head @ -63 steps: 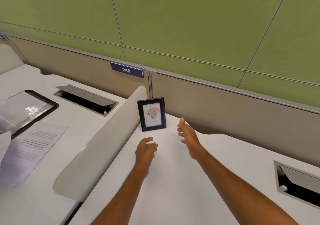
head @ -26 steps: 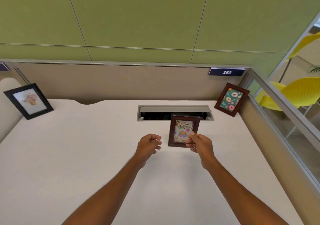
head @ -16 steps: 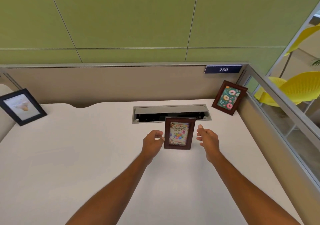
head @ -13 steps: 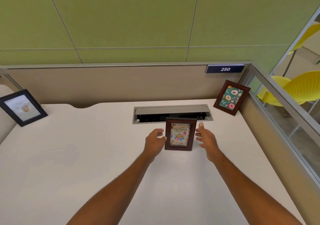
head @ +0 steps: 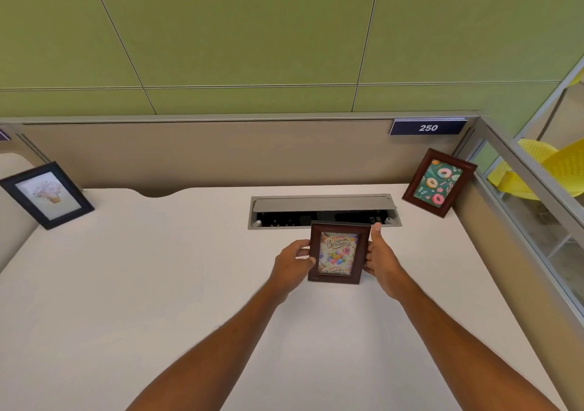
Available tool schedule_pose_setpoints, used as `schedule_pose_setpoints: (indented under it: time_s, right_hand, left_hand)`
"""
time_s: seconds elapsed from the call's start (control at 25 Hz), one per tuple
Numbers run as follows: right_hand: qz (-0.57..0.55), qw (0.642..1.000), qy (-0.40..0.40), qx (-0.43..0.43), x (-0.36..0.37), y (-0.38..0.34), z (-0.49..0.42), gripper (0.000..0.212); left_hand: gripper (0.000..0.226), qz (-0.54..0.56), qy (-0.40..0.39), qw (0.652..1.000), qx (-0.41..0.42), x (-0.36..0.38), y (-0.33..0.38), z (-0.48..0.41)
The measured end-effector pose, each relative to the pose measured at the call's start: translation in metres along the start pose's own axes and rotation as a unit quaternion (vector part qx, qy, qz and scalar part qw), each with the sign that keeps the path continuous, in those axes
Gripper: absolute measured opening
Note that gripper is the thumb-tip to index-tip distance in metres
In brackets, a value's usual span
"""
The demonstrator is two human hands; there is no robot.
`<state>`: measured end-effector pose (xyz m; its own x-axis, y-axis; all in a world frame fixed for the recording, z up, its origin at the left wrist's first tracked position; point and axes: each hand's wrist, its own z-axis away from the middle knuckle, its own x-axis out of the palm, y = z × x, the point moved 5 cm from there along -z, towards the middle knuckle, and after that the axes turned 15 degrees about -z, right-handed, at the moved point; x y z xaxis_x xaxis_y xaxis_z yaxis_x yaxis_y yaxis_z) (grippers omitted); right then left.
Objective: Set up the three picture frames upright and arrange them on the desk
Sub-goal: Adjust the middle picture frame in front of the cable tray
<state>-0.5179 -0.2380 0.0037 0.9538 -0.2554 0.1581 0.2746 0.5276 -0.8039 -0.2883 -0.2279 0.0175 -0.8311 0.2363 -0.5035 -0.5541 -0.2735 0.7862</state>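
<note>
Both long sides of the birthday frame (head: 338, 254) are gripped, left hand (head: 292, 263) and right hand (head: 380, 260) equally near; it is held upright, long axis vertical, mid-desk (head: 158, 284), just before the cable tray (head: 322, 210).

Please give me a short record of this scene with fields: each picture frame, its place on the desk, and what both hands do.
birthday frame: desk centre, before the cable tray, upright
left hand: grips its left edge
right hand: grips its right edge
black flower frame: back left corner, standing
donut frame: back right corner, standing
desk: white
</note>
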Motion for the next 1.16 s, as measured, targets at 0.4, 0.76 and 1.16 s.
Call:
schedule_pose_setpoints:
  time_s: [0.4, 0.76, 1.16]
  right_hand:
    - [-0.037, 0.999, -0.015, -0.019, 0.024, 0.0, 0.009, 0.101]
    - [-0.023, 0.998, -0.063, -0.001, 0.135, 0.001, 0.009, 0.093]
    - [-0.004, 0.992, -0.123, -0.014, 0.282, -0.027, -0.02, 0.083]
  left_hand:
    - [0.048, 0.017, -0.006, 0.999, 0.037, -0.02, -0.004, 0.013]
    - [0.054, 0.033, 0.054, 0.998, 0.013, -0.113, -0.048, 0.018]
    - [0.06, 0.022, 0.108, 0.994, 0.006, -0.244, -0.084, -0.026]
